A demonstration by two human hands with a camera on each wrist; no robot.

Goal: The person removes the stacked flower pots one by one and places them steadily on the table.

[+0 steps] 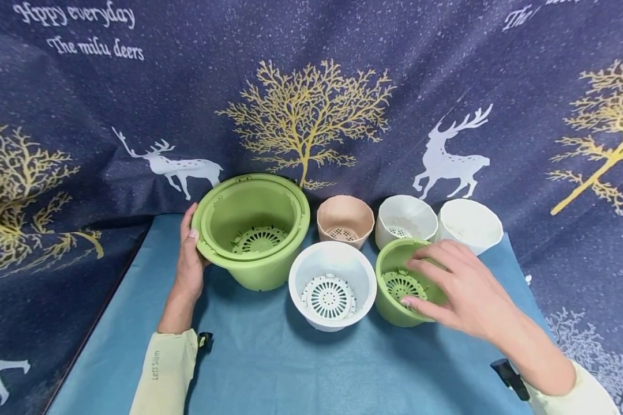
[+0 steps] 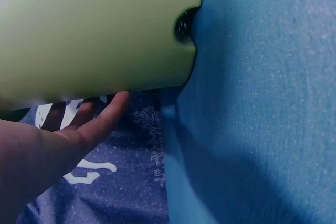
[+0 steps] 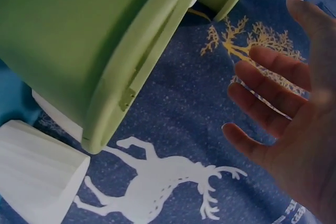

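Note:
At the left stands a large green flowerpot (image 1: 262, 275), its double rim suggesting a second pot nested inside. My left hand (image 1: 189, 262) rests against its outer left side near the rim. In the left wrist view, fairly straight fingers (image 2: 107, 113) touch the pot wall. My right hand (image 1: 464, 288) hovers above a smaller green flowerpot (image 1: 397, 314), with fingers spread. The right wrist view shows that hand (image 3: 296, 124) apart from the green pot (image 3: 58, 40), holding nothing. Between the green pots stands a white flowerpot (image 1: 332, 320) with a slotted bottom.
Behind stand a pinkish-tan pot (image 1: 345, 216), a pale grey-white pot (image 1: 407, 213) and a white pot (image 1: 469, 225), side by side. A blue cloth (image 1: 301, 374) covers the table. A dark blue hanging (image 1: 311, 40) with trees and deer rises directly behind.

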